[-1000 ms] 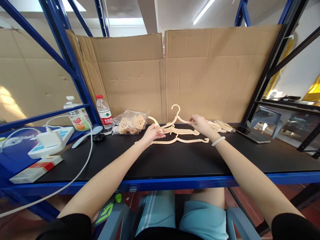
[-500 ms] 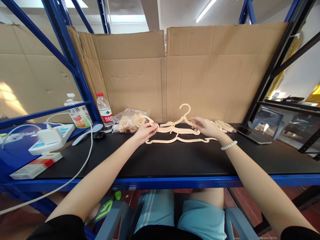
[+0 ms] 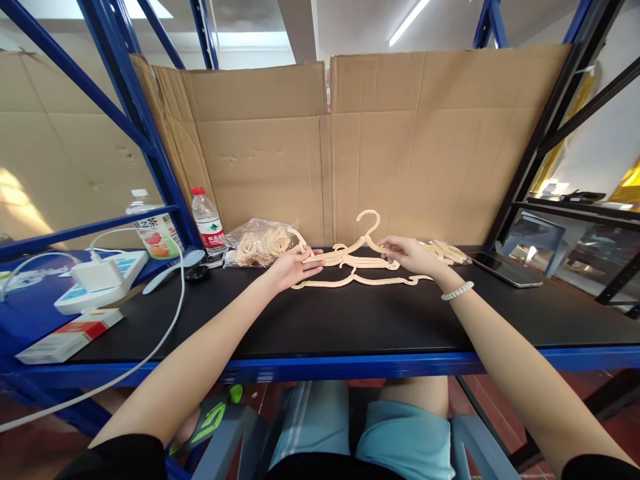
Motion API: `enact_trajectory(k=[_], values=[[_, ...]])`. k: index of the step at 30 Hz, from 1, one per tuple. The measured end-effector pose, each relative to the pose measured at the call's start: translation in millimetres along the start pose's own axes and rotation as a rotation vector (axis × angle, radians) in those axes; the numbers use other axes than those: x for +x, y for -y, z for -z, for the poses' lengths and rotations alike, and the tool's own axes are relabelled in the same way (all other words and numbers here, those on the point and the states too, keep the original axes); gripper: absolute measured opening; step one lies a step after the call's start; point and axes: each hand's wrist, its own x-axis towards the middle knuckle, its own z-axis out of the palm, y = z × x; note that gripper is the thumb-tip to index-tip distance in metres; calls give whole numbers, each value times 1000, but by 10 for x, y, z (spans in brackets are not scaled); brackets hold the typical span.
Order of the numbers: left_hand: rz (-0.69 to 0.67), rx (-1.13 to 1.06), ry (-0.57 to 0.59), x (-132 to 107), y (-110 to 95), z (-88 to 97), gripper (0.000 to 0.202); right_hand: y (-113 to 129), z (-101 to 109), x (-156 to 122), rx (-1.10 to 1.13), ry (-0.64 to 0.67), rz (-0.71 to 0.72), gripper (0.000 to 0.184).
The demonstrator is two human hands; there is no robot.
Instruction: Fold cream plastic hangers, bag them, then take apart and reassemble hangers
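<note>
A cream plastic hanger [image 3: 365, 233] is held just above the black shelf top [image 3: 350, 320], hook pointing up. My left hand [image 3: 293, 263] pinches its left arm end. My right hand [image 3: 407, 253] grips its right arm. Under it lie more cream hangers [image 3: 360, 279], stacked flat on the shelf. A clear bag of cream rings [image 3: 257, 241] lies just left of my left hand. Another pile of cream hanger parts [image 3: 445, 252] sits right of my right hand.
Cardboard sheets [image 3: 350, 147] wall off the back. At the left stand a water bottle [image 3: 206, 220], a drink carton [image 3: 153, 237], a white power strip [image 3: 93, 280] with a cable, and a flat box [image 3: 65, 337]. A tablet [image 3: 505, 268] lies at the right. Blue rack posts [image 3: 145, 127] frame the left side.
The held hanger shifted right and rose slightly a second ago, then settled a little lower. Both hands stayed on its ends; the left hand moved slightly right.
</note>
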Motion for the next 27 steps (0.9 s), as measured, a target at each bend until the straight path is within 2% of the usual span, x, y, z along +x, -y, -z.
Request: enact_trajectory(k=[9, 16, 21, 27], values=[[-13, 8, -33, 13, 44, -23, 15, -23, -44, -3, -2, 3, 23, 27], [-52, 3, -55, 3, 55, -69, 23, -81, -126, 20, -32, -19, 47, 23], [-77, -8, -61, -11, 59, -92, 25, -3, -178, 19, -159, -35, 103, 17], [-121, -23, -131, -24, 54, -131, 24, 100, -205, 8, -243, -72, 136, 23]])
